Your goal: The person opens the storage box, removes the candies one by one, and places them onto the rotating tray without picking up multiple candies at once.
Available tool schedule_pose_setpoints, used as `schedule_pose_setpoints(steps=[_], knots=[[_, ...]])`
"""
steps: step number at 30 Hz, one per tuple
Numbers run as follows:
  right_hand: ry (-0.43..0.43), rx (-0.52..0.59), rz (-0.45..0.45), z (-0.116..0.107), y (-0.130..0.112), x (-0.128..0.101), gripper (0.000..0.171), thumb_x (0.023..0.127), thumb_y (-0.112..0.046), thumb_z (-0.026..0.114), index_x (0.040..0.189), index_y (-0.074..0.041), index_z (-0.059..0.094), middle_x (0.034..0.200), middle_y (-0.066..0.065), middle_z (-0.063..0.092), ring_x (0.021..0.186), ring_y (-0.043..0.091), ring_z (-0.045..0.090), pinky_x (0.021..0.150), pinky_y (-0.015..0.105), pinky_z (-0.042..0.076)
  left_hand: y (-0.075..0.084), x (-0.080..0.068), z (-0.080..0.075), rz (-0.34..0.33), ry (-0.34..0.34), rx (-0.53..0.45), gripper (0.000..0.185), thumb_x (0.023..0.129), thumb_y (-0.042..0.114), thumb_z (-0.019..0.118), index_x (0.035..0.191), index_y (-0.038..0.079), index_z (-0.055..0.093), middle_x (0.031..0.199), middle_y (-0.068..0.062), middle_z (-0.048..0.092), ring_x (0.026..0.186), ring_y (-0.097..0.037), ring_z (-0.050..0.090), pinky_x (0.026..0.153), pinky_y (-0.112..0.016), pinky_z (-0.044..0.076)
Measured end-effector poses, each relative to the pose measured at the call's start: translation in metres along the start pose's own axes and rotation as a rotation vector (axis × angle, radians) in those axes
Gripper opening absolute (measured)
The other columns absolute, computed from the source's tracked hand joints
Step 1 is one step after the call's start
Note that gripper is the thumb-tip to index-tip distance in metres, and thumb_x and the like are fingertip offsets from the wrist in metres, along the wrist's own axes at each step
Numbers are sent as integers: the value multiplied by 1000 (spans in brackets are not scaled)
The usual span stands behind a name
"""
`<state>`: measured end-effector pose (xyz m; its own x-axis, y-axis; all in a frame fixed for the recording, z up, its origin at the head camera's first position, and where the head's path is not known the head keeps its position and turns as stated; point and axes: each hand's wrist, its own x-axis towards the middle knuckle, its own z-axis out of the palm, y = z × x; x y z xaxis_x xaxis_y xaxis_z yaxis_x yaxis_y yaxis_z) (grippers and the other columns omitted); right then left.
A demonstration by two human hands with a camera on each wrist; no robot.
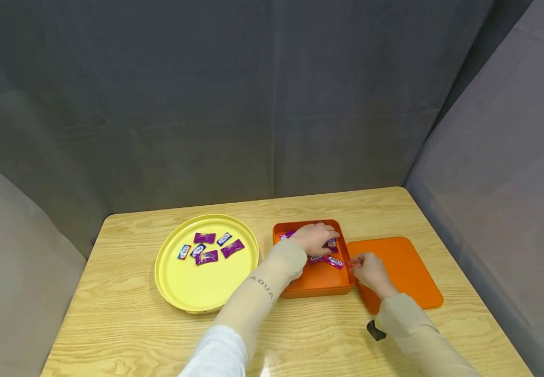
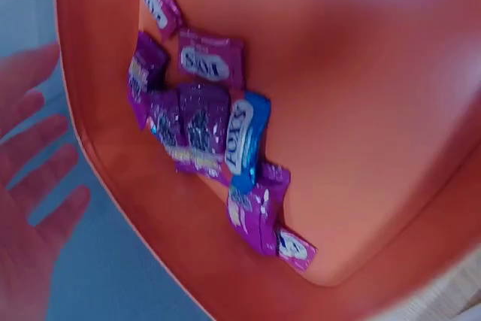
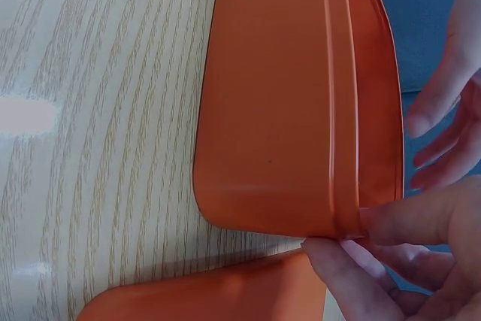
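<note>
An orange square box (image 1: 319, 292) holds several wrapped candies (image 2: 203, 122), mostly purple and pink, with one blue-and-white candy (image 2: 246, 140) among them. Over the box's far part is my left hand (image 1: 314, 238), hiding some candies. In the left wrist view its fingers (image 2: 45, 148) are spread apart beyond the box rim, with nothing held. My right hand (image 1: 371, 272) pinches the box's right rim between thumb and fingers, as the right wrist view shows most closely. Beside the box lies a flat orange lid (image 1: 409, 267), partly behind my right hand.
Left of the box stands a round yellow tray (image 1: 196, 290) with several purple and white-and-blue candies (image 1: 206, 257) on it. All rests on a light wooden table (image 1: 126, 293). Grey cloth walls (image 1: 272, 104) enclose the back and both sides.
</note>
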<state>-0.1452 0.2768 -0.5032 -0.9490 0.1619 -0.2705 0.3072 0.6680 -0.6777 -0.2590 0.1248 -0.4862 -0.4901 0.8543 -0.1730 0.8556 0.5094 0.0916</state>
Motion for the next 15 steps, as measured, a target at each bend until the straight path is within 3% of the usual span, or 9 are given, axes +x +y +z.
schedule_pose_setpoints(steps=[5,11,15], knots=[[11,-22,-15,-1,2,0,26,78,3,57,101,14,59,70,9,56,54,15,47,49,25,42,12,12,8,38,-25,28,32,87,25,62,119,20,62,114,7,60,102,-8,54,91,-19,43],[10,-38,-8,-1,2,0,29,80,2,57,105,15,58,70,9,56,54,15,46,49,25,42,26,18,19,-19,-93,-18,9,87,20,63,93,22,69,84,9,63,73,-6,56,73,-18,49],[0,-27,6,-1,0,-1,30,81,2,57,108,15,57,71,10,56,56,15,47,49,25,44,33,16,21,-30,-134,-16,10,87,16,63,92,22,69,82,9,64,70,-5,55,68,-14,47]])
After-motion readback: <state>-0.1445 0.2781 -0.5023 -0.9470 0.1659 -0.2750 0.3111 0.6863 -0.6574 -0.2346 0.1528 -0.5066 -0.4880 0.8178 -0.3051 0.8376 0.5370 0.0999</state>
